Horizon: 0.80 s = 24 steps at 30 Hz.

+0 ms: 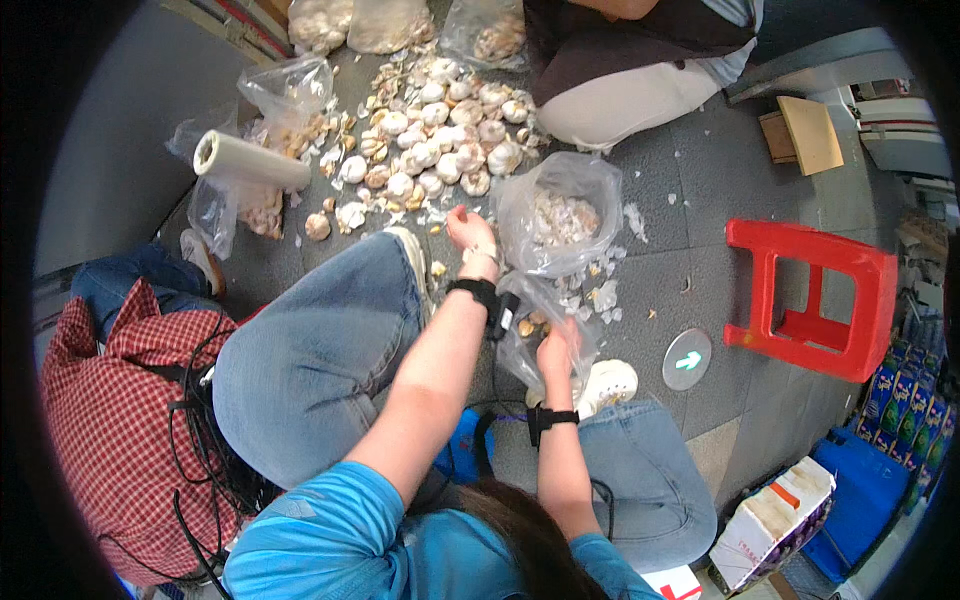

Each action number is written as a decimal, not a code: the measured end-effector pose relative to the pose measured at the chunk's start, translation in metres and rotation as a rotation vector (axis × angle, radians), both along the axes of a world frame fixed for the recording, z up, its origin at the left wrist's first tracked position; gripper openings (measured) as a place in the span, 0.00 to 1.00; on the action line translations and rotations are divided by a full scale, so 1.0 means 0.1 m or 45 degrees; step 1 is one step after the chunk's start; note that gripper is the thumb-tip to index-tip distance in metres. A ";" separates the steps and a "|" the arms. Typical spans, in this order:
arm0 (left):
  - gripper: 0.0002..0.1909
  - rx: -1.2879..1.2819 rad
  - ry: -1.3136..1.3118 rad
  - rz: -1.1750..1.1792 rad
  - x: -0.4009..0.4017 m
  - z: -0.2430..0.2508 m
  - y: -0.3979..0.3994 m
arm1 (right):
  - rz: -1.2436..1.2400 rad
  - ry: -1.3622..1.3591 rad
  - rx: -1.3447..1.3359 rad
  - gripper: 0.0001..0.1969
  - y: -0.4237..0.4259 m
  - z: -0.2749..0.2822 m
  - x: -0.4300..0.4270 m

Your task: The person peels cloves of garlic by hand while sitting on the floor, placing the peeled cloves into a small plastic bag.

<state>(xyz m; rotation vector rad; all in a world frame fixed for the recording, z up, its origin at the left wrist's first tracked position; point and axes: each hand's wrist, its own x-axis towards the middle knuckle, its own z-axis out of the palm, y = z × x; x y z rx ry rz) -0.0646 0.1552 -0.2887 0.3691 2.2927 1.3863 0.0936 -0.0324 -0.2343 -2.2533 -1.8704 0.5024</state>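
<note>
A heap of garlic bulbs (442, 142) lies on the grey tiled floor among loose skins. At the heap's lower edge is my left hand (470, 229), its fingers curled; whether it holds anything is not visible. My right hand (555, 349) grips a small clear plastic bag (517, 349) with several garlic cloves (529, 326) showing in it; the fingertips are partly hidden by the plastic. Just above stands a larger clear bag (559, 214), its mouth wide, holding pale garlic pieces or skins. Both my wrists wear black straps.
A plastic roll (251, 161) lies left of the heap, near filled bags (394, 26). Another person's light-clad leg (630, 105) is at the top; a person in a checked shirt (142, 360) is at left. A red plastic stool (814, 300) and a white box (772, 525) are at right.
</note>
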 end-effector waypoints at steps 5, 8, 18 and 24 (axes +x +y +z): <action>0.27 -0.133 0.384 -0.412 0.05 0.19 0.77 | -0.078 0.048 -0.002 0.16 -0.06 0.03 0.13; 0.33 -0.463 0.642 -0.676 -0.31 0.15 0.97 | -0.262 0.624 -0.230 0.12 0.01 0.32 -0.01; 0.19 -0.061 0.285 -0.384 -0.52 0.47 0.85 | -0.433 1.514 -0.364 0.09 0.15 0.87 0.00; 0.23 0.697 -0.062 -0.430 -0.08 1.78 0.45 | -0.390 1.691 -0.174 0.11 0.27 1.67 0.23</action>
